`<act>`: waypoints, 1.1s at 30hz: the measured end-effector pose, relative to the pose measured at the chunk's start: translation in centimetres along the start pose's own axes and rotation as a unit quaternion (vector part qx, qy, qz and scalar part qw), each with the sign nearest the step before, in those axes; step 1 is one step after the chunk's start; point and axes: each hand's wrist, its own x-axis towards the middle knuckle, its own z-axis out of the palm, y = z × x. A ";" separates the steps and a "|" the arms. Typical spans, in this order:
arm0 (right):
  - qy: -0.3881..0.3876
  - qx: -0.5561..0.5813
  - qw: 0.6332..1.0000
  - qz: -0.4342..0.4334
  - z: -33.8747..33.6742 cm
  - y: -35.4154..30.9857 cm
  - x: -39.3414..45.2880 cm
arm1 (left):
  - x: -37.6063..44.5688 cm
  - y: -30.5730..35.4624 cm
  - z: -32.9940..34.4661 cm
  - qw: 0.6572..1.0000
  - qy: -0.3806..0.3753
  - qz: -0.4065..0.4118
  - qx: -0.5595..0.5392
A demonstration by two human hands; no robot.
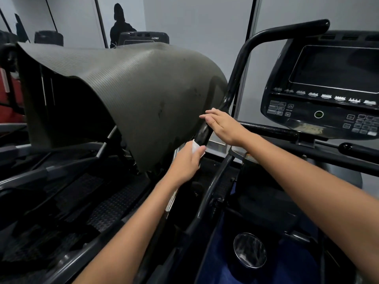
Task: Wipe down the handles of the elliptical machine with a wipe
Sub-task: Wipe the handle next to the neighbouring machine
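The elliptical's black left handle (244, 56) rises from the centre and curves right over the console. My left hand (187, 162) holds a small white wipe (195, 147) against the lower part of this handle, just under the mat's edge. Higher up, my right hand (222, 125) rests on the same handle with fingers stretched out flat, touching the grey mat (133, 87). A second black padded handle (268, 130) runs sideways below the console.
A large grey ribbed mat is draped over the neighbouring machine on the left and reaches the handle. The console (332, 87) with a dark screen and buttons stands at the right. Black pedals (98, 201) and frame bars lie below. A mirror (71, 19) is at the back.
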 end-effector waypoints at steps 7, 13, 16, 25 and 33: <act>0.009 0.018 1.000 0.011 0.6 0.5 0.1 | -3.3 -4.0 0.5 0.998 -0.031 -0.056 0.003; 0.039 0.065 0.997 0.008 1.0 0.7 -0.9 | -4.0 -1.6 3.6 0.967 0.148 0.020 0.207; 0.069 0.090 0.993 0.031 0.5 1.8 -1.8 | -1.2 0.2 3.7 0.950 0.171 0.045 0.256; 0.007 -0.015 0.998 0.062 -2.5 4.4 -2.4 | 5.1 5.5 1.7 0.911 0.056 0.067 0.404; -0.030 -0.112 0.985 0.127 -4.2 5.4 -2.5 | 11.1 8.4 0.3 0.912 -0.161 -0.068 0.372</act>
